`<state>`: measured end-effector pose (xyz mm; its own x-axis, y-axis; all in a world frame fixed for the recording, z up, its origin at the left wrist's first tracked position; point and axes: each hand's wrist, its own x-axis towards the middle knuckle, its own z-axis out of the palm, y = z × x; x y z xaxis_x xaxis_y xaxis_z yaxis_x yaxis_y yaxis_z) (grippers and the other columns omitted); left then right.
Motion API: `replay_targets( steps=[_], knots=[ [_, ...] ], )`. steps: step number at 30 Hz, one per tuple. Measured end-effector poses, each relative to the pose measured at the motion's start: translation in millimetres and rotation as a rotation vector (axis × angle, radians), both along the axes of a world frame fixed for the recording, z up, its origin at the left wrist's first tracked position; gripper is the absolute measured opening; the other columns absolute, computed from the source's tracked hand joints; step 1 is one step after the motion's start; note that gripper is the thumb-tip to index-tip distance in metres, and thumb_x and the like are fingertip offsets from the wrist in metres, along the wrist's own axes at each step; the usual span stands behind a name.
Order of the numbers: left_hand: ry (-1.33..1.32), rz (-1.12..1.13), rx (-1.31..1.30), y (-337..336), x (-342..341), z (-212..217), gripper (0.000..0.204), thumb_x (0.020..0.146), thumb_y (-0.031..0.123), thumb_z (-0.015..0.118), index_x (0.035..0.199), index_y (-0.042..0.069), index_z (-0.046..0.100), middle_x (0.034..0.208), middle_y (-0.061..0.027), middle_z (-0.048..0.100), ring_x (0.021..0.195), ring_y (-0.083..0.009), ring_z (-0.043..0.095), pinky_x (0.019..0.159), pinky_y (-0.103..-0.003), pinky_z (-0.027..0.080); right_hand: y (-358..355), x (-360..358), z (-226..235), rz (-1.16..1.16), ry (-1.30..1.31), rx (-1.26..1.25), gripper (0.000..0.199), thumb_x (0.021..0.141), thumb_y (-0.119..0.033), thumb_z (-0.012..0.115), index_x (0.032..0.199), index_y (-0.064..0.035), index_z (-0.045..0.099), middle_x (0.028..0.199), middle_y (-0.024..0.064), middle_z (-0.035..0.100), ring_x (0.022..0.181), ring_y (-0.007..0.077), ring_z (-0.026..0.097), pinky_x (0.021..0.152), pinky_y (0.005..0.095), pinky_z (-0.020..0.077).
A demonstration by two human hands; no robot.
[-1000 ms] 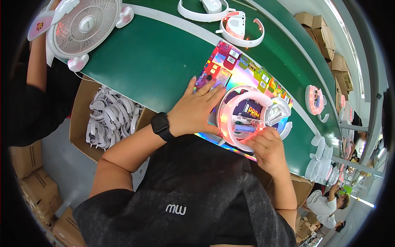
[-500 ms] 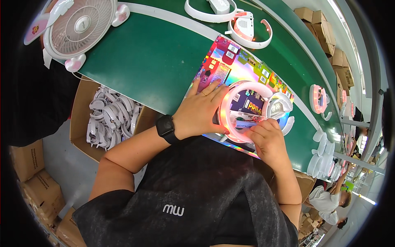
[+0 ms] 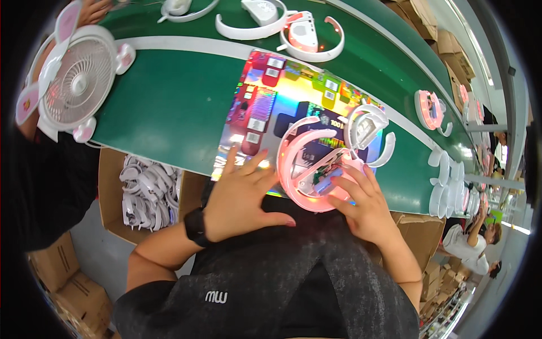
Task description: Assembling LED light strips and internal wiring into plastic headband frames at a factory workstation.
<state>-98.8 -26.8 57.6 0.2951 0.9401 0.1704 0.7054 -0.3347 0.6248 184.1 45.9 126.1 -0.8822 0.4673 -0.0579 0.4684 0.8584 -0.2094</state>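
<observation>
A C-shaped plastic device point(image 3: 288, 165), lit pink, lies tilted at the table's front edge on a shiny printed sheet point(image 3: 232, 121). Its housing is uncovered and shows a green circuit board and a blue cylindrical battery point(image 3: 326, 183). My left hand point(image 3: 240, 195) is just left of the device, fingers spread and thumb out, holding nothing. On the device's right side, my right hand point(image 3: 361, 206) rests with its fingers apart, the fingertips by the battery and the housing's rim. Just beyond lies a loose white curved shell point(image 3: 367, 129).
Several similar white devices point(image 3: 305, 34) lie on the green table's far side. A white fan point(image 3: 79, 85) stands left. Below it, a carton point(image 3: 113, 217) holds many white curved parts. White shells point(image 3: 443, 189) stand stacked at right. Another person's hand point(image 3: 93, 11) shows at upper left.
My left hand has let go of the device and drawn back left. My right hand's fingers have opened from a pinch near the battery. The device has tilted, and the view has shifted.
</observation>
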Motion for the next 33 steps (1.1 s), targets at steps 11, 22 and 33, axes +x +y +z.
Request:
replay_targets(
  steps=[11, 22, 33],
  knots=[
    [0.228, 0.034, -0.085, 127.5, 69.5, 12.9, 0.041, 0.088, 0.037, 0.067, 0.111, 0.003, 0.066, 0.092, -0.0173, 0.069, 0.078, -0.0336, 0.068, 0.064, -0.044, 0.052, 6.4, -7.9, -60.6, -0.878, 0.708, -0.406, 0.035, 0.086, -0.007, 0.067, 0.121, 0.0003, 0.062, 0.125, 0.0181, 0.062, 0.106, 0.0315, 0.065, 0.088, 0.0354, 0.0533],
    [-0.045, 0.023, -0.021, 123.0, 66.7, -9.1, 0.032, 0.09, 0.021, 0.067, 0.118, 0.006, 0.063, 0.071, -0.017, 0.066, 0.063, -0.0362, 0.064, 0.057, -0.046, 0.048, -4.2, 8.4, -68.2, -0.894, 0.677, -0.332, 0.03, 0.088, -0.001, 0.062, 0.118, 0.0028, 0.064, 0.132, 0.0184, 0.06, 0.118, 0.0307, 0.06, 0.1, 0.0363, 0.0462],
    [0.06, -0.042, -0.083, 135.1, 73.6, -12.3, 0.022, 0.087, 0.015, 0.066, 0.107, 0.007, 0.065, 0.095, -0.0101, 0.063, 0.089, -0.0323, 0.061, 0.073, -0.042, 0.051, -5.4, 10.9, -84.7, -0.898, 0.7, -0.27, 0.056, 0.082, 0.008, 0.061, 0.137, 0.0041, 0.052, 0.137, 0.0213, 0.056, 0.124, 0.0341, 0.057, 0.104, 0.0376, 0.0442]
  ],
)
